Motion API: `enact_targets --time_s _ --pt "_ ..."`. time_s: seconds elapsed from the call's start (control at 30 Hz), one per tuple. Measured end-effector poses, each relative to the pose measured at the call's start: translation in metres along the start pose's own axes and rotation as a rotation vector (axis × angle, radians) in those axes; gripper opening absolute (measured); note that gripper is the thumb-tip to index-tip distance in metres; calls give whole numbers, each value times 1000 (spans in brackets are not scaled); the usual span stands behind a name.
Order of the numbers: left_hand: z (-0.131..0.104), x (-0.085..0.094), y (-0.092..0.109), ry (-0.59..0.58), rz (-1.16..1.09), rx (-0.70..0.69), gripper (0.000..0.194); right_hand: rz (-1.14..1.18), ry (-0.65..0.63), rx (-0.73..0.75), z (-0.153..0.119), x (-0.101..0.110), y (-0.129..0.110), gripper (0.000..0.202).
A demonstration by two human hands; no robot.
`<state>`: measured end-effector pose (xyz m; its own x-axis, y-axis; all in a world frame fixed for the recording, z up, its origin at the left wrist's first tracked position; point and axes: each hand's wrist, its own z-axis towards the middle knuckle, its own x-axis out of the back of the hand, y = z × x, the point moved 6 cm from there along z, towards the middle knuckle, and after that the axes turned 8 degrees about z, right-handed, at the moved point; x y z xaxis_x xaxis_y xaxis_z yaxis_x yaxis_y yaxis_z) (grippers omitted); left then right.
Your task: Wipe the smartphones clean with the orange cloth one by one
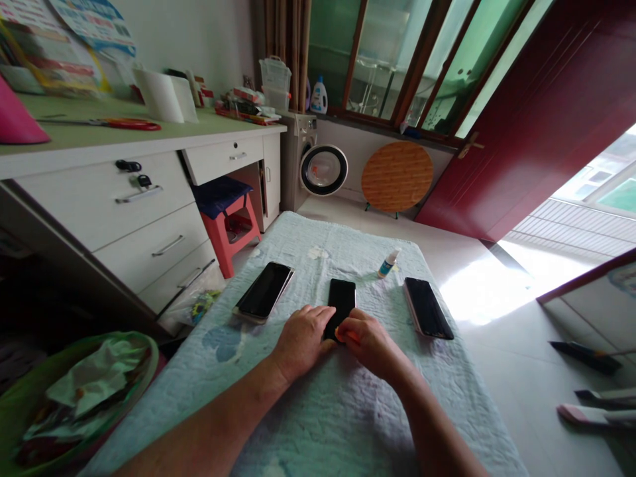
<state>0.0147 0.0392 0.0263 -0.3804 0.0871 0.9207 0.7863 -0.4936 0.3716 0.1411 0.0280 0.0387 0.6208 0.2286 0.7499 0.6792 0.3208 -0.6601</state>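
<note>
A black phone lies in the middle of the cloth-covered table. My left hand rests against its left side, fingers bent over the edge and thumb near the bottom. Over the phone's lower right part, my right hand pinches a small orange thing. To the left is a dark-screened phone on top of a pale item. Another dark-screened phone lies at the right, with something pinkish under it. Beyond the phones stands a small spray bottle with a blue label.
A green basket holding crumpled paper is at the lower left. Along the left stands a white desk with a red stool by it. Behind are a washing machine with its door open and a round wooden board.
</note>
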Motion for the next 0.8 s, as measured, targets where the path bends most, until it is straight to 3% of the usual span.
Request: enact_targets --time_s 0.2,0.47,0.8 --pt "1 0 0 -5 9 3 59 -99 122 60 12 -14 -10 16" --pt "-1 1 -2 -21 24 60 68 -23 237 -33 11 6 17 21" --pt "-1 2 1 -16 14 30 62 -86 212 -34 5 3 16 20"
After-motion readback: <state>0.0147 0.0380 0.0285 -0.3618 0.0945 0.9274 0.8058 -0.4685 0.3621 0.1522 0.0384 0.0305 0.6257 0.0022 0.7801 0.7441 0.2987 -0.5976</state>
